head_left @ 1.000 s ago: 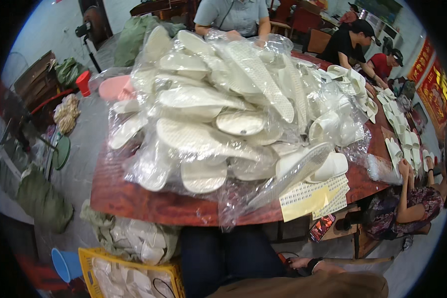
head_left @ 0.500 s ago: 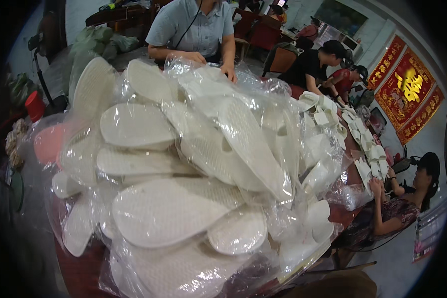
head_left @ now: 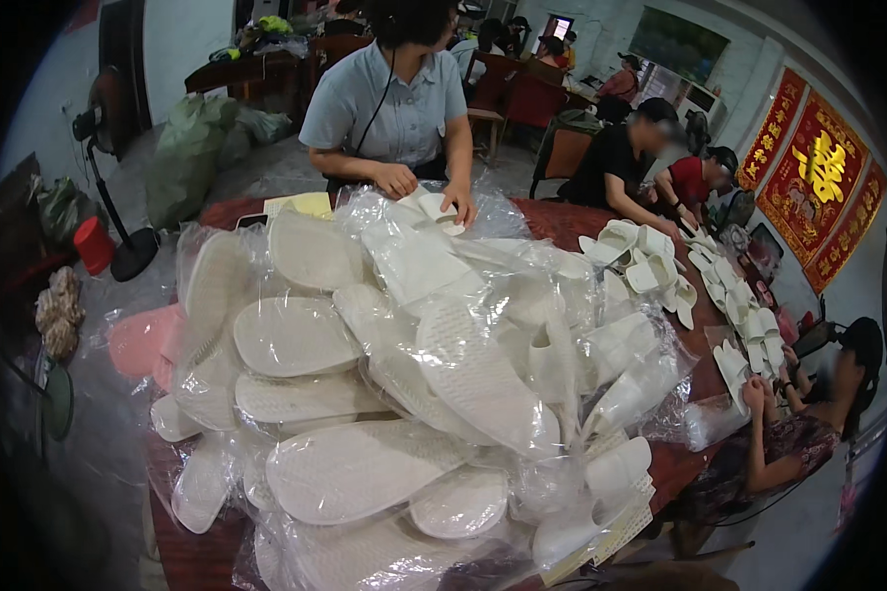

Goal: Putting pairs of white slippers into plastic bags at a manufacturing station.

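Neither of my hands shows in the head view. A heap of white slippers [head_left: 360, 473] in clear plastic bags [head_left: 552, 473] fills the middle, soles and straps turned various ways. At its left edge sticks out a pink slipper [head_left: 143, 340]. Across the heap, a person in a light blue shirt [head_left: 389, 108] has both hands on a white slipper [head_left: 434, 209] with clear plastic around it. To the right, a person in a patterned top [head_left: 769, 443] holds a white slipper [head_left: 731, 366].
The heap rests on a dark red table [head_left: 192, 532]. Rows of unbagged white slippers [head_left: 724, 276] line its right side, where other people work. A standing fan [head_left: 99, 128], a red bucket [head_left: 93, 244] and a green sack [head_left: 187, 158] stand at the left.
The view has shifted, so the heap sits lower and farther right, and more of the room and the person opposite shows. That person's hands are now on a slipper.
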### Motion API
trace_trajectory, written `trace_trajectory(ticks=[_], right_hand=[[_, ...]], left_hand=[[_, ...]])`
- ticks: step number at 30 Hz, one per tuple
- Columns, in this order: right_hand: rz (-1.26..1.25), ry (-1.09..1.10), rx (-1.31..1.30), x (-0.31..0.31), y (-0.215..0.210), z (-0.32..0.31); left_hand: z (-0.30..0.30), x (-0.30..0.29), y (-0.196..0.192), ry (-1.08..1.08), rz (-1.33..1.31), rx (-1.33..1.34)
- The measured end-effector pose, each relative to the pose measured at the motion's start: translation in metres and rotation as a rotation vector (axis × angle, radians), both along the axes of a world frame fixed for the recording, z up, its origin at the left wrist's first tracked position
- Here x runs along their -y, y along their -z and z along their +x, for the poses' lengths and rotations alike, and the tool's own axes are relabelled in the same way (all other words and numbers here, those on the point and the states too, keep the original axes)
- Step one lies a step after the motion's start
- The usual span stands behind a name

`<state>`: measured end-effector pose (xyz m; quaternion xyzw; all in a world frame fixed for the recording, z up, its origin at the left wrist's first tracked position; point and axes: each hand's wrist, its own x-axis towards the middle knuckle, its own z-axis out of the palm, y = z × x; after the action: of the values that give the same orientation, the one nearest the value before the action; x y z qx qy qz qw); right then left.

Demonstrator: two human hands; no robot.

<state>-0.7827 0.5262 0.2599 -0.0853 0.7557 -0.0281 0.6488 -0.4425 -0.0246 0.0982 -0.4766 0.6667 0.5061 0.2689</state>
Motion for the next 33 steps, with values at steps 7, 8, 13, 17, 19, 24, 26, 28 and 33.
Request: trace_trajectory(ticks=[7, 8, 13, 17, 19, 24, 26, 28, 33], right_hand=[[-0.114, 0.038, 0.006, -0.023, 0.049, 0.036], [-0.132, 0.052, 0.018, -0.03, 0.057, 0.048], [-0.254, 0.171, 0.112, -0.079, 0.104, 0.131], [-0.53, 0.539, 0.323, -0.184, 0.212, 0.155], [-0.881, -0.492, -0.355, -0.217, 0.21, 0.136], [-0.403, 0.05, -0.203, -0.055, 0.01, 0.138], [-0.369, -0.037, -0.198, -0.045, -0.008, 0.154], [-0.392, -0.021, -0.223, -0.043, -0.008, 0.17], [-0.551, -0.045, -0.466, -0.064, 0.022, 0.207]], left_hand=[[0.035, -0.012, -0.037, 0.066, -0.018, -0.021], [0.044, -0.014, -0.043, 0.089, -0.021, -0.027], [0.089, -0.018, -0.074, 0.257, -0.042, -0.069], [0.128, -0.017, -0.074, 0.469, -0.062, -0.292], [0.084, -0.01, -0.098, 0.663, -0.14, -0.305], [0.038, -0.059, -0.206, 0.495, -0.19, -0.363], [0.036, -0.074, -0.224, 0.522, -0.171, -0.412], [0.032, -0.089, -0.251, 0.546, -0.164, -0.464], [0.028, -0.105, -0.299, 0.571, -0.185, -0.607]])
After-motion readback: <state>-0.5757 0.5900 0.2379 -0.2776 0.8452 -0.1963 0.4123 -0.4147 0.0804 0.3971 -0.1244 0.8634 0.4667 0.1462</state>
